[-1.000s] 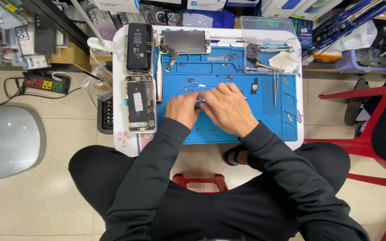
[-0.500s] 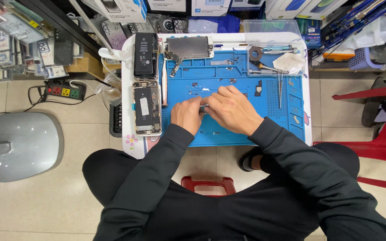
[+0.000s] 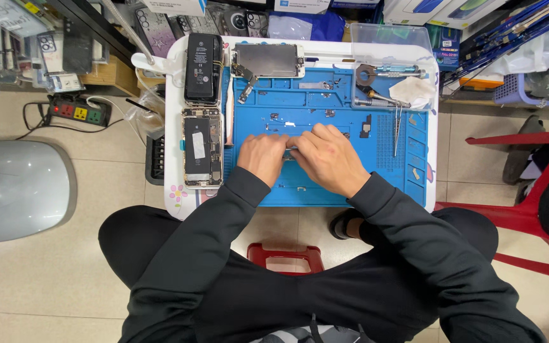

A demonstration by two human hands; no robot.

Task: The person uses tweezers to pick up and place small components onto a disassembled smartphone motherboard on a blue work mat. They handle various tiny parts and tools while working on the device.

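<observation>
**2 hands pinching small part on blue repair mat**

Left hand (image 3: 263,159) and right hand (image 3: 327,159) met at the middle of the blue silicone repair mat (image 3: 325,101), fingertips curled inward and pressed together on a small grey metal part (image 3: 290,152), mostly hidden between them. The mat lay on a small white table (image 3: 174,127). An opened phone body with exposed battery (image 3: 202,147) lay just left of the left hand, a black phone back (image 3: 203,60) above it. A detached screen panel (image 3: 268,60) sat at the mat's top. Metal tweezers (image 3: 397,130) lay right of the hands, apart. A red plastic stool (image 3: 285,257) stood under the table.
</observation>
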